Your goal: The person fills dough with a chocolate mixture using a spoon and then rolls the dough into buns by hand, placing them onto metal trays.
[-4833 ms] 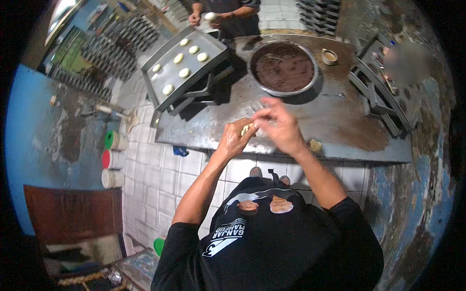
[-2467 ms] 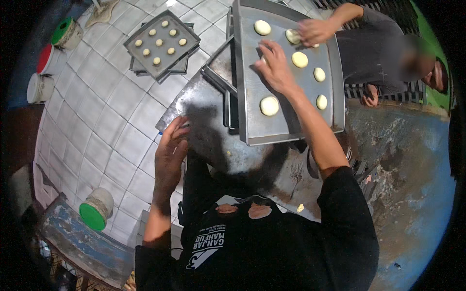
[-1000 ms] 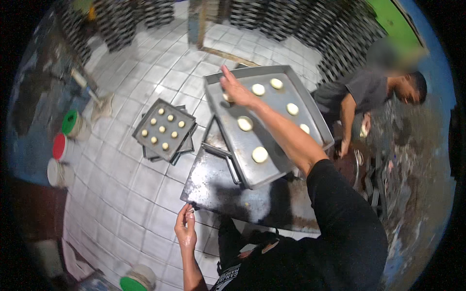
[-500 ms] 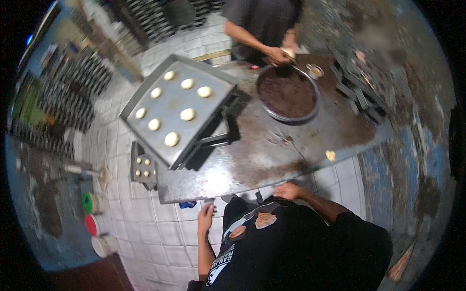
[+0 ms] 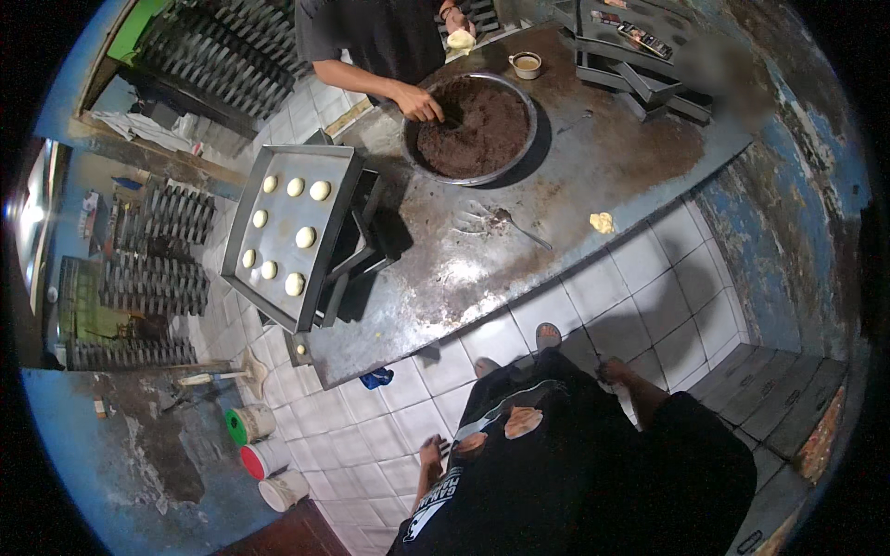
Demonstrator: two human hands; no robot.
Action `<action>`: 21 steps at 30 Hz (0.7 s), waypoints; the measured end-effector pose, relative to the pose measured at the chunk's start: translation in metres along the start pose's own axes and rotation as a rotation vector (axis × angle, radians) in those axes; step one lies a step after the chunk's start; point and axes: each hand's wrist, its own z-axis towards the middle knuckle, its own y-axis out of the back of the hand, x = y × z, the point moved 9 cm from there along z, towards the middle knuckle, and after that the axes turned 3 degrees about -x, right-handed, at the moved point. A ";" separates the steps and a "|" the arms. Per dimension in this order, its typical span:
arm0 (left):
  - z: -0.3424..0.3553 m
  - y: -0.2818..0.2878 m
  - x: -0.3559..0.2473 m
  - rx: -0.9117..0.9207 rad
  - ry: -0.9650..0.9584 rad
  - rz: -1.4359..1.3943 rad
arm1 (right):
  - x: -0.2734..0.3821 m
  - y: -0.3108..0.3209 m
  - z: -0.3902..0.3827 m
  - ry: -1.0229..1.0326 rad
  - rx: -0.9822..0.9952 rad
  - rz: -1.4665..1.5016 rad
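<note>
My left hand (image 5: 431,452) hangs low beside my body over the tiled floor, its fingers partly apart and no object visible in it. My right hand (image 5: 614,372) hangs on the other side, short of the table's front edge; its fingers are dark and small, so their pose is unclear. Both hands are apart from the metal table (image 5: 417,296). At the table's left a metal baking tray (image 5: 278,236) bears several pale dough balls (image 5: 305,237). Farther back stands a round metal bowl (image 5: 530,139) of dark brown crumbly filling (image 5: 477,139).
Across the table a co-worker's hand (image 5: 419,102) reaches into the bowl; the other holds pale dough (image 5: 461,40). A cup (image 5: 526,65), a utensil (image 5: 528,232), a yellowish dough scrap (image 5: 602,222) and stacked trays (image 5: 640,74) are on the table. Lidded buckets (image 5: 264,459) stand at left.
My view has swung, and the tray and bowl appear farther left. My right hand has moved away from my waist and the table edge. The co-worker's hand now reaches into the filling.
</note>
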 end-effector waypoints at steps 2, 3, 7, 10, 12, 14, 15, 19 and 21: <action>0.009 0.022 -0.096 -0.022 -0.093 -0.173 | 0.062 0.055 0.040 -0.227 -0.363 0.743; 0.012 0.014 -0.124 -0.001 -0.132 -0.224 | 0.089 0.083 0.053 -0.145 -0.370 0.761; -0.010 0.006 -0.243 0.053 -0.473 -0.212 | 0.205 0.184 0.067 0.244 -0.676 -0.140; -0.036 0.018 -0.261 0.060 -0.630 -0.271 | 0.233 0.190 0.078 -0.133 -0.603 0.420; -0.046 0.031 -0.232 0.056 -0.627 -0.320 | 0.263 0.188 0.087 -0.082 -0.548 0.303; -0.027 0.036 -0.165 0.041 -0.521 -0.428 | 0.293 0.176 0.084 -0.016 -0.504 0.012; -0.013 0.032 -0.124 0.057 -0.435 -0.490 | 0.295 0.165 0.086 -0.001 -0.475 -0.205; 0.038 0.014 0.097 0.052 0.025 -0.756 | 0.333 0.129 0.041 0.040 -0.413 -0.161; 0.019 -0.018 0.146 0.071 0.154 -0.626 | 0.303 0.107 0.019 0.019 -0.368 -0.292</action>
